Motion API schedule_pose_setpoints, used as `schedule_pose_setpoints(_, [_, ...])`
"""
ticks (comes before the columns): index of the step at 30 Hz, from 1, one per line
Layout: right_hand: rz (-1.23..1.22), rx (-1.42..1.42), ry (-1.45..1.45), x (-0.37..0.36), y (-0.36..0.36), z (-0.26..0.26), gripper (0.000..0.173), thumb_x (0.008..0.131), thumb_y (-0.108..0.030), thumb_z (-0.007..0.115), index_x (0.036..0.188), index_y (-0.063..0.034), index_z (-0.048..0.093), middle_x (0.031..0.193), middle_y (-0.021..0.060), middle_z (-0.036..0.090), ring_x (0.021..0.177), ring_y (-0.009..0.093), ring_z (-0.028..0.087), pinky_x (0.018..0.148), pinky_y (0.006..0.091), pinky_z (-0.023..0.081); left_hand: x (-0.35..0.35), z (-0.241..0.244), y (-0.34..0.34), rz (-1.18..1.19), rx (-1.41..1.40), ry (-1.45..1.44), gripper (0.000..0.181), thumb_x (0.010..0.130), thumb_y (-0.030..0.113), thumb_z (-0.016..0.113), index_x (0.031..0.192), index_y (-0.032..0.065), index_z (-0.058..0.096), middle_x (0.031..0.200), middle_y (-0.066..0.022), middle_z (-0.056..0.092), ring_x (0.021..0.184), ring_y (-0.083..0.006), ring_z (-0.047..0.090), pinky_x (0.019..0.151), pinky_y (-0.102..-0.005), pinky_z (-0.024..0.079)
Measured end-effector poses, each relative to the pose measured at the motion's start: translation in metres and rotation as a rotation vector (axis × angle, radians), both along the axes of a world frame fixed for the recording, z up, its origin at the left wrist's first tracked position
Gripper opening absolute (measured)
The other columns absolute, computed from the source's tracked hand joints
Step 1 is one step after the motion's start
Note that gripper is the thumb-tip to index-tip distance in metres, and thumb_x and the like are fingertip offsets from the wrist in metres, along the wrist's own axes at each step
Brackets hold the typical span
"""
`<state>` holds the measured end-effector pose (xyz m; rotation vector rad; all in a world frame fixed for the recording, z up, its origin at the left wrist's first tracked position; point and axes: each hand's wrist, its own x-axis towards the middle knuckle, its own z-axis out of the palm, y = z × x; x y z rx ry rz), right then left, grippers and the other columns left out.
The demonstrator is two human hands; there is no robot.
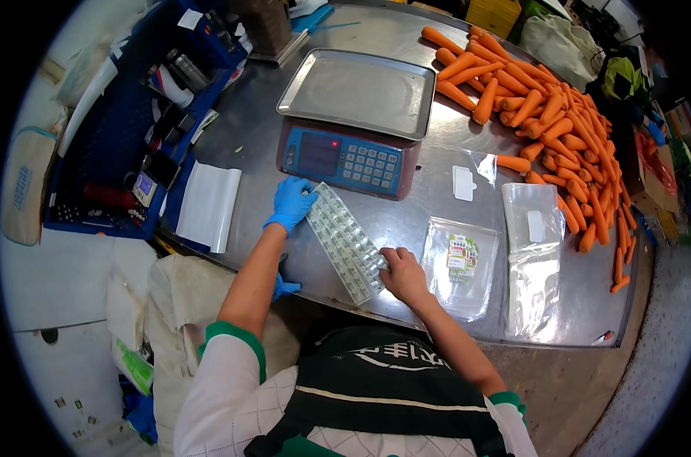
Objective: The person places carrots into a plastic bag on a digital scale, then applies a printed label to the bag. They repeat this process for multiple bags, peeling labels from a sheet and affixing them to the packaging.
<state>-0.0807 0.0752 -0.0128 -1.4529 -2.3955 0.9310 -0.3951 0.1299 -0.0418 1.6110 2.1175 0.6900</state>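
A long sheet of small printed labels lies slantwise on the steel table in front of me. My left hand, in a blue glove, grips its far upper end. Bare, my right hand pinches the sheet's right edge near the lower end. Just beyond the sheet stands a digital weighing scale with a steel pan holding nothing. To the right of my right hand are clear plastic bags with printed labels on top. Another blue glove hangs at the table's front edge.
A large heap of carrots covers the table's right side. Flat clear bags lie nearer, with a small marker by the corner. White backing paper is at left, beside a blue crate of bottles and small items.
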Motion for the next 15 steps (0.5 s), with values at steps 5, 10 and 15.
schedule_pose_setpoints(5, [-0.056,-0.136,0.25,0.005,0.019,0.026,0.047,0.079,-0.019,0.065,0.122,-0.0088,0.049,0.104,0.0152,0.057,0.099,0.031,0.056,0.084,0.0378,0.047,0.02,0.068,-0.002,-0.153,-0.167,-0.852,0.014,0.082,0.008,0.061,0.095,0.003,0.058,0.091,-0.0045,0.059,0.084,-0.013,0.057,0.076,-0.0287,0.047])
schedule_pose_setpoints(10, [-0.119,0.0,0.686,-0.006,0.04,0.107,0.049,0.081,-0.007,0.064,0.126,-0.0061,0.045,0.107,0.0124,0.058,0.09,0.019,0.06,0.079,0.0295,0.048,0.09,0.139,-0.009,-0.459,-0.288,-1.037,0.026,0.081,0.001,0.061,0.107,0.004,0.054,0.094,-0.002,0.058,0.087,-0.0088,0.055,0.079,-0.0243,0.047])
schedule_pose_setpoints(15, [-0.292,-0.259,1.152,0.028,0.028,0.121,0.041,0.083,0.005,0.058,0.121,-0.005,0.046,0.097,0.0061,0.054,0.07,0.003,0.055,0.061,0.0171,0.044,0.144,0.157,-0.015,-0.424,0.129,-1.054,0.057,0.079,0.005,0.068,0.13,0.007,0.043,0.113,-0.0045,0.053,0.106,-0.0135,0.051,0.094,-0.0296,0.041])
